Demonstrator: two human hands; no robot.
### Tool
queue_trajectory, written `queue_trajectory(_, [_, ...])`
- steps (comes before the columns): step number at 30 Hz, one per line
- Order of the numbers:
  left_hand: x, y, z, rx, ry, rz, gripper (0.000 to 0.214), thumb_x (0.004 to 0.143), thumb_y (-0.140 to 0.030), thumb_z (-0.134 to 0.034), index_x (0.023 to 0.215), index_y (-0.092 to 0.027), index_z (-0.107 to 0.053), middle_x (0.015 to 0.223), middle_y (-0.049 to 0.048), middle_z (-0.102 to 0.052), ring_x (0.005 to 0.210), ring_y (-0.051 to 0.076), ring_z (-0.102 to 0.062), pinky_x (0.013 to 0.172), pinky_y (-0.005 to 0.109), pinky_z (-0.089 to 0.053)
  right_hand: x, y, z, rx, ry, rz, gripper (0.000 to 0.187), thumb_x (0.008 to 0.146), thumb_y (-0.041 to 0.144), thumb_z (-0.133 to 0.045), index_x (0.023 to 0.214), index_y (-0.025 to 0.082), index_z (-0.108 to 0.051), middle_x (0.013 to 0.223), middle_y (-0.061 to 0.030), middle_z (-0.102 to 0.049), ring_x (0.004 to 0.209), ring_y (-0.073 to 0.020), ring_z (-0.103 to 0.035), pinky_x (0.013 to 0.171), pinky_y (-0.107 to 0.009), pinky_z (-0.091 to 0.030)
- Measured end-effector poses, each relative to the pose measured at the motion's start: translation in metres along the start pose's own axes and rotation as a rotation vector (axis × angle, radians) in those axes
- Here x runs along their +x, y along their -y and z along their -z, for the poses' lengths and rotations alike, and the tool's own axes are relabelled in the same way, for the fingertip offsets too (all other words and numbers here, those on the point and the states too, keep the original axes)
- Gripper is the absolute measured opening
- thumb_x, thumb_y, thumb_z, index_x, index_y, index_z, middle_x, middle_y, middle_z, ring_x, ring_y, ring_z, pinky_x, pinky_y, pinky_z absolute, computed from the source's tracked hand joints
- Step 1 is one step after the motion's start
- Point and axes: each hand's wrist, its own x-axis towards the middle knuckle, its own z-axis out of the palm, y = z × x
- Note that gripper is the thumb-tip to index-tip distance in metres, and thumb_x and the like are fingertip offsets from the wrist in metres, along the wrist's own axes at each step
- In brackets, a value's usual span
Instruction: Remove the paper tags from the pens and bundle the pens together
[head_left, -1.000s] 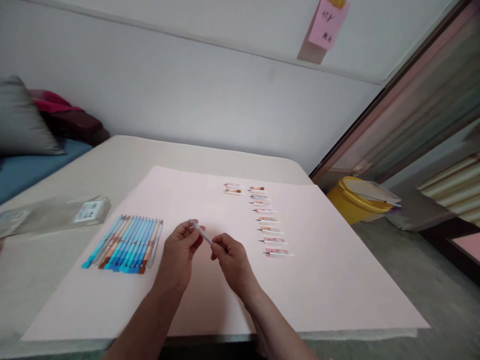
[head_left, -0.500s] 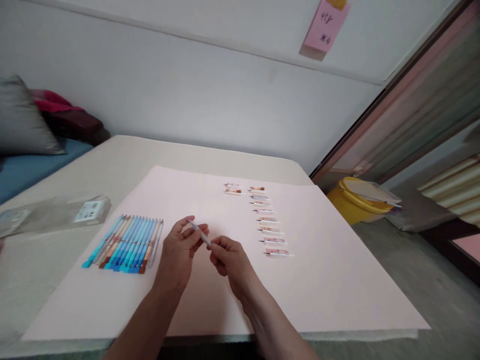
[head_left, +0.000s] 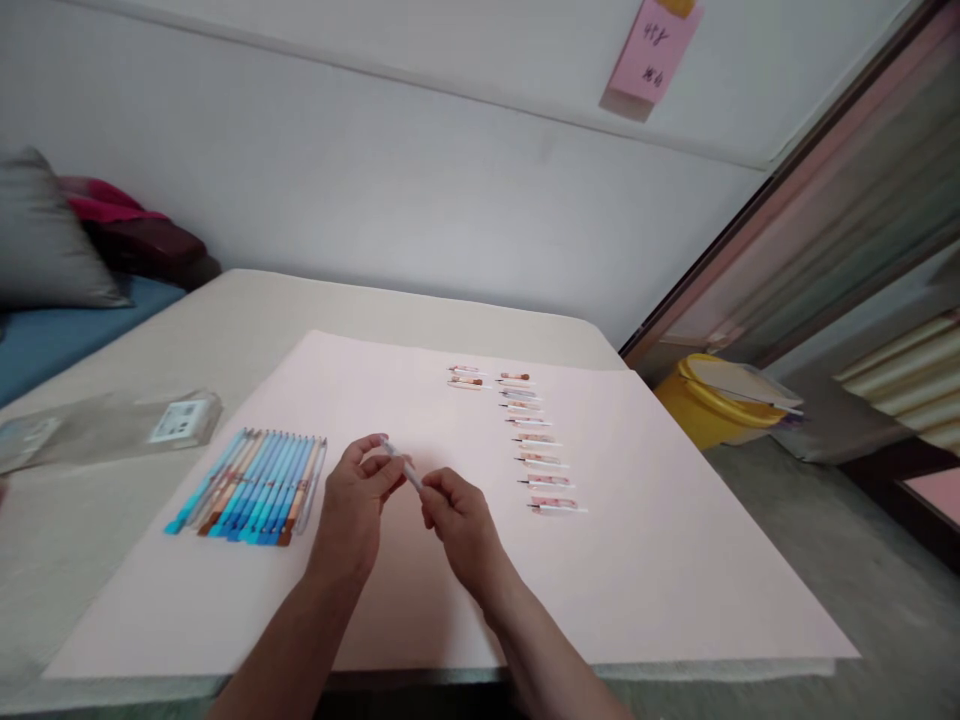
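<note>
My left hand (head_left: 358,500) and my right hand (head_left: 461,512) hold one slim whitish pen (head_left: 410,473) between them, above the pink sheet (head_left: 420,600). The left fingers are closed on its far end, and the right thumb and fingers pinch its near end. To the left of my hands lies a tight row of blue, brown and clear pens (head_left: 262,485). On the right, a column of small pen parts (head_left: 549,481) runs away from me, with thin dark-tipped refills beside short patterned barrels. Two more such sets (head_left: 466,380) lie left of its far end.
A clear plastic wrapper (head_left: 135,425) with a white label lies on the table at the left. Beyond the table's right edge stands a yellow bucket (head_left: 690,405). A grey cushion (head_left: 52,240) rests at far left, and a wall (head_left: 420,180) closes off the back.
The left fingers have closed in more around the pen, and the right hand has shifted slightly in its grip. The laid-out pens and parts are unmoved.
</note>
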Motion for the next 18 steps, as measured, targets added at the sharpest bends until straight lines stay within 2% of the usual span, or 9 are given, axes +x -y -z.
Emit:
queue_trajectory(3, [-0.0001,0.0002,-0.001,-0.024,0.047,0.007,0.043,0.066,-0.023,-0.07,0.105,-0.016,-0.053,0.078,0.0026,-0.063,0.078,0.015,-0.06,0.084,0.037,-0.045,0.0029,-0.0023,0.0005,0.062,0.009,-0.055,0.012,0.082,0.024,-0.047,0.073,0.019,-0.052,0.055,0.006,-0.045,0.05,-0.0079,-0.035,0.048,-0.02,-0.028])
queue_trajectory(9, [0.0019,0.003,-0.0008,0.07,-0.048,0.016,0.042,0.063,-0.025,-0.074,0.101,-0.017,-0.057,0.076,-0.0013,-0.059,0.072,0.01,-0.056,0.078,0.031,-0.045,-0.0023,0.0037,-0.0009,-0.042,-0.026,0.042,0.013,0.084,0.024,-0.047,0.072,0.019,-0.052,0.058,0.0057,-0.047,0.055,-0.0083,-0.04,0.053,-0.02,-0.031])
queue_trajectory(15, [-0.0006,0.0002,0.0022,-0.01,0.06,0.019,0.046,0.066,-0.021,-0.07,0.108,-0.016,-0.052,0.077,0.0034,-0.064,0.08,0.016,-0.06,0.083,0.037,-0.044,0.0009,-0.0006,-0.0005,0.043,0.005,-0.036,0.013,0.082,0.022,-0.047,0.07,0.019,-0.051,0.056,0.0059,-0.046,0.051,-0.0078,-0.036,0.05,-0.02,-0.029])
queue_trajectory(18, [-0.0008,0.0011,0.0008,-0.005,0.036,0.024,0.047,0.065,-0.023,-0.071,0.108,-0.016,-0.053,0.082,0.0044,-0.064,0.083,0.017,-0.06,0.083,0.037,-0.044,0.0017,-0.0006,-0.001,0.04,-0.005,-0.042,0.013,0.082,0.023,-0.047,0.07,0.019,-0.051,0.056,0.0058,-0.046,0.052,-0.0079,-0.036,0.049,-0.02,-0.029])
